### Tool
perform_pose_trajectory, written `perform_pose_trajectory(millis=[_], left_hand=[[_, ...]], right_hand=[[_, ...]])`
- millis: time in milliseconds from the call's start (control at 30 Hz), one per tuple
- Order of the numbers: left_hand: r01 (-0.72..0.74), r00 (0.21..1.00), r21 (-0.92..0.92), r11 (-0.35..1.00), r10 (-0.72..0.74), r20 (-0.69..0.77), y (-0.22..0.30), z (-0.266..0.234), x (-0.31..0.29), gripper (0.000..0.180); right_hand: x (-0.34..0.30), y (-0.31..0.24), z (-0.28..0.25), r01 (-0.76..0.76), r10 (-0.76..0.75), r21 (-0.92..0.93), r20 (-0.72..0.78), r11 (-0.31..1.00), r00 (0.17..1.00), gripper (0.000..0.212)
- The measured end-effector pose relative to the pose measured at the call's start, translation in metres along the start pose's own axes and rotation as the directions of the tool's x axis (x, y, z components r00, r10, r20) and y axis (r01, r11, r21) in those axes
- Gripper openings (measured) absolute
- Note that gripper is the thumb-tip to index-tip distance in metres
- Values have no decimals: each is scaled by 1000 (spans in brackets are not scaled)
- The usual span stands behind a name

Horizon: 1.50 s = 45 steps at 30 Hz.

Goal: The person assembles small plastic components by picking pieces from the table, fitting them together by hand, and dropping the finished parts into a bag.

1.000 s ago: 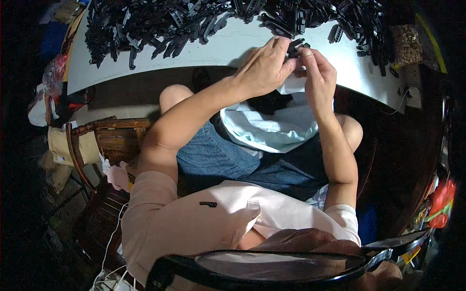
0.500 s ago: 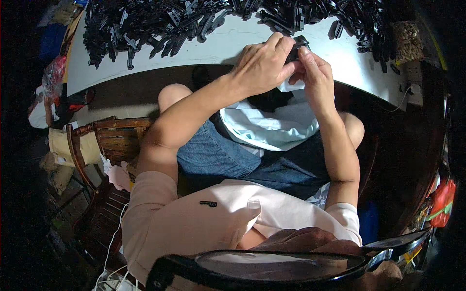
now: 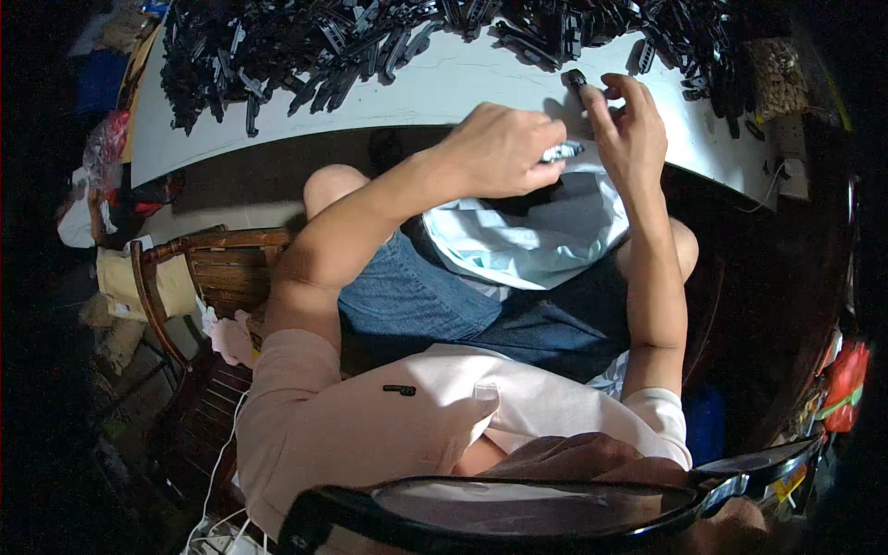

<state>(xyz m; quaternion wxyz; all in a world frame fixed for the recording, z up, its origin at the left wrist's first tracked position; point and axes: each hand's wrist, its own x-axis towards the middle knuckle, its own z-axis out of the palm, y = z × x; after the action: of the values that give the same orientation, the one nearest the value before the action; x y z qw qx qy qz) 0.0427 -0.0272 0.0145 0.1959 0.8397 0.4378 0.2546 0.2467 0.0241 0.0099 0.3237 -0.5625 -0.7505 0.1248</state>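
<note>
My left hand [image 3: 504, 148] is closed on a small black plastic part [image 3: 562, 152], whose ribbed end catches the light between thumb and fingers. It is held above the opening of a pale blue-white bag [image 3: 527, 250] in my lap. To its right, my right hand [image 3: 632, 129] is raised over the table's near edge, thumb and forefinger apart. Another black plastic part [image 3: 575, 79] shows just beyond the right thumb tip; I cannot tell whether the thumb touches it. The right hand's other fingers are partly hidden.
A large heap of black plastic parts [image 3: 342, 46] covers the far side of the white table [image 3: 398, 106]. A filled clear bag [image 3: 779, 79] stands at the right end, near a white cable [image 3: 763, 190]. A wooden chair [image 3: 231, 268] is at my left.
My hands were together over the table edge and have moved apart. The left came down towards the bag with the black part; the right shifted slightly right and its fingers spread.
</note>
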Motion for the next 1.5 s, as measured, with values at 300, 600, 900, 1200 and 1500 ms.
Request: perform_pose_trajectory(millis=[300,600,900,1200,1500], left_hand=[[49,977,284,958,13,-213,-25,-3,18,35],[38,950,443,896,106,-295,-54,-4,29,27],[217,952,-247,945,-261,-161,-45,-3,16,28],[196,980,-547,814,-149,128,-39,-12,8,39],[265,959,-335,904,-210,191,-37,-22,11,37]], right_hand=[[-2,5,3,71,-61,-87,116,994,991,25],[-2,2,1,-77,38,192,199,978,979,26],[-6,-3,2,-115,7,495,214,861,977,20],[-7,-14,4,425,-444,277,7,862,896,24],[-8,-16,8,507,-517,187,7,841,856,22]])
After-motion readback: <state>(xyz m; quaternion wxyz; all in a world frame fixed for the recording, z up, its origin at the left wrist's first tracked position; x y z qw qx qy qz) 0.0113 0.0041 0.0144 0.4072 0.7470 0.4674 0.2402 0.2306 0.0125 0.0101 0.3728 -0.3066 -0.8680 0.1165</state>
